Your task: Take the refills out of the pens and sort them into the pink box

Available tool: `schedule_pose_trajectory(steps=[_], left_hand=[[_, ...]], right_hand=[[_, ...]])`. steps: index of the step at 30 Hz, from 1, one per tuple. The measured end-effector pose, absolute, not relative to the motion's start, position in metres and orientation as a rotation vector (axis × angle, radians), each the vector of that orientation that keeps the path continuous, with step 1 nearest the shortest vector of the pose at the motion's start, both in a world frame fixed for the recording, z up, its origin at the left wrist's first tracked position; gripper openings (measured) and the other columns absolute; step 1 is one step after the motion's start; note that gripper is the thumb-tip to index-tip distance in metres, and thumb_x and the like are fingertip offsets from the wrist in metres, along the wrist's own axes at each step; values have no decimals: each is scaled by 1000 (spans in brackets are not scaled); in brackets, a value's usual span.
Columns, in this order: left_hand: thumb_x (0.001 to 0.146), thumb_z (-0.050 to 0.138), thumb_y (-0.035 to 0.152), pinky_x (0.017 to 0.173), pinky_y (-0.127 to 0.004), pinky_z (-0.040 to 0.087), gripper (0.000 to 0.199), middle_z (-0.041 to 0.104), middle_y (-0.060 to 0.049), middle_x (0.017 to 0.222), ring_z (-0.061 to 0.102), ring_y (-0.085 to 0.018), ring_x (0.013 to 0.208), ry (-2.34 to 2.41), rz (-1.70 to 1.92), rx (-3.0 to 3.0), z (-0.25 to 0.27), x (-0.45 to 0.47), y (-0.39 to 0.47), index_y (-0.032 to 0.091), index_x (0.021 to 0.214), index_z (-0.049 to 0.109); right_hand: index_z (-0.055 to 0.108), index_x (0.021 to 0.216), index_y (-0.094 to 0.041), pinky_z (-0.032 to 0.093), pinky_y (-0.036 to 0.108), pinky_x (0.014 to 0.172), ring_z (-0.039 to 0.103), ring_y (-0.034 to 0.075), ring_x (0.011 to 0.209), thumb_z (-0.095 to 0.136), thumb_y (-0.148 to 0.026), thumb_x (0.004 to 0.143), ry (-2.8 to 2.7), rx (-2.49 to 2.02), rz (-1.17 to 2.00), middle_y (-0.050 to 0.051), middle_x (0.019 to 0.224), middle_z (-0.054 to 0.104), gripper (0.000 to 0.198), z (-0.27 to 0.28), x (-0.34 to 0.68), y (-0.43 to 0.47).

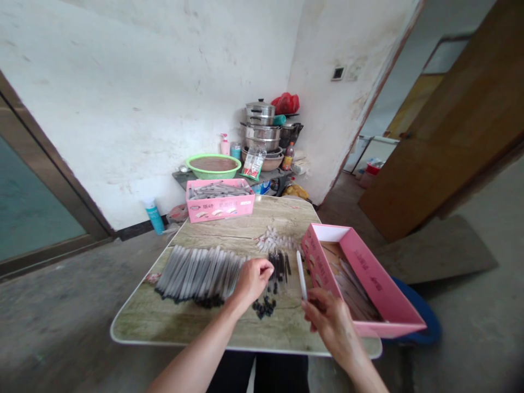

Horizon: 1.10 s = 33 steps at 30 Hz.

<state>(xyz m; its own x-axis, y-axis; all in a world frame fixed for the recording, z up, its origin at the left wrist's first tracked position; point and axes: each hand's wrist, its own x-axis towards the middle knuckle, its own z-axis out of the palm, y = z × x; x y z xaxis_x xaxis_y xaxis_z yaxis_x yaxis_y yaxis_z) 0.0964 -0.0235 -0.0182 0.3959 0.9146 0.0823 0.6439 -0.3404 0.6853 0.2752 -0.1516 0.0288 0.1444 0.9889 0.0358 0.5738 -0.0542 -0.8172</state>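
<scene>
My right hand (328, 318) pinches the lower end of a whitish pen (302, 275), which stands nearly upright beside the right pink box. My left hand (251, 281) is closed in a pinch above the table, near the black pen caps (281, 266). What its fingers hold, if anything, cannot be made out. Left of it lies a long row of translucent pens (196, 273) with dark lower ends. Small black plugs (265, 307) are heaped between my hands. Behind the caps is a spread of small clear pieces (275, 240).
A pink box (220, 206) full of pens stands at the table's back left. The right pink box (370, 267), holding thin pens, overhangs the table (282, 334). Behind, a green basin (213, 173) and stacked pots (262, 131) stand against the wall.
</scene>
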Motion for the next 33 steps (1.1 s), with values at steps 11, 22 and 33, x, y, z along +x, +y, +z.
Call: schedule_pose_trajectory(steps=[11,22,33], left_hand=[[73,59,15,76,-36,49,17,71,-22,88,68,-32,90,1607,298,2176,-27,106,5,11,83,72],[64,59,14,70,-31,47,9,69,-16,73,67,-28,82,1538,418,1979,-14,99,10,11,65,67],[74,67,33,38,-15,34,25,64,-2,68,45,-5,43,690,660,1260,-3,76,-61,14,86,55]], right_hand=[[52,60,-20,29,25,52,50,15,53,55,-27,79,-1586,-1853,545,-1,54,53,21,-21,241,-143],[53,69,-19,37,21,32,55,14,38,66,-53,73,-1070,-1534,1097,-2,52,58,37,-28,246,-138],[55,71,-16,31,15,28,47,7,34,78,-49,68,-597,-1130,1189,-5,52,59,40,2,250,-105]])
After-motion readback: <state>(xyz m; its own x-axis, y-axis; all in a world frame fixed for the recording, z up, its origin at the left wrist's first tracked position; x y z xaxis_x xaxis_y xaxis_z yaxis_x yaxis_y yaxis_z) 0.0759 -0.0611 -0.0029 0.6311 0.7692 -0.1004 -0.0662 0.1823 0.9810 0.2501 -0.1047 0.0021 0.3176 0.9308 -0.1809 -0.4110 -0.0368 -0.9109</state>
